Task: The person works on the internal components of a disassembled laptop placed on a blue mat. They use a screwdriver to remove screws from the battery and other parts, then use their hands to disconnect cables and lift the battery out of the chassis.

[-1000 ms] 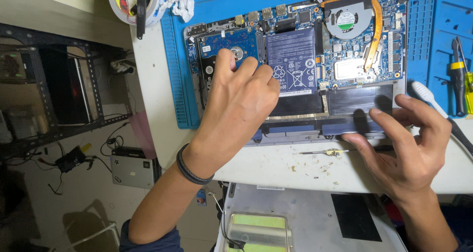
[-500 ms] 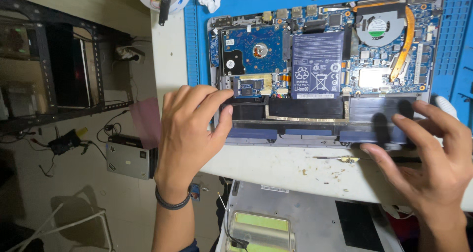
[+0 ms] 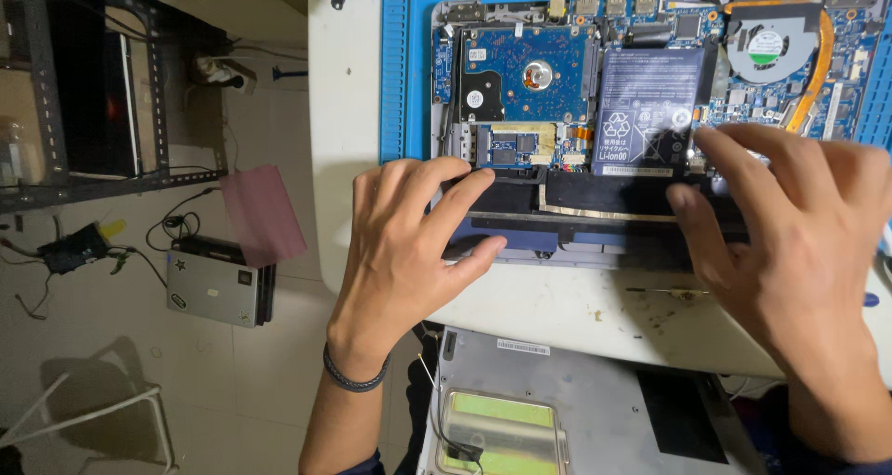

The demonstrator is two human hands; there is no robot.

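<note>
Under both hands sits an opened laptop (image 3: pixel 650 112) on a blue work mat (image 3: pixel 395 66), its boards bared and its long side running from one hand across to the other. Just beyond the fingertips, along the near edge, a long black battery strip (image 3: pixel 595 201) lies the same way. Left hand (image 3: pixel 409 252) presses flat on the strip's left end, fingers spread, gripping nothing. Right hand (image 3: pixel 790 233) rests spread over the right end, equally near, clasping nothing. A small screw (image 3: pixel 686 295) lies on the white table (image 3: pixel 557 308) beside the right palm.
</note>
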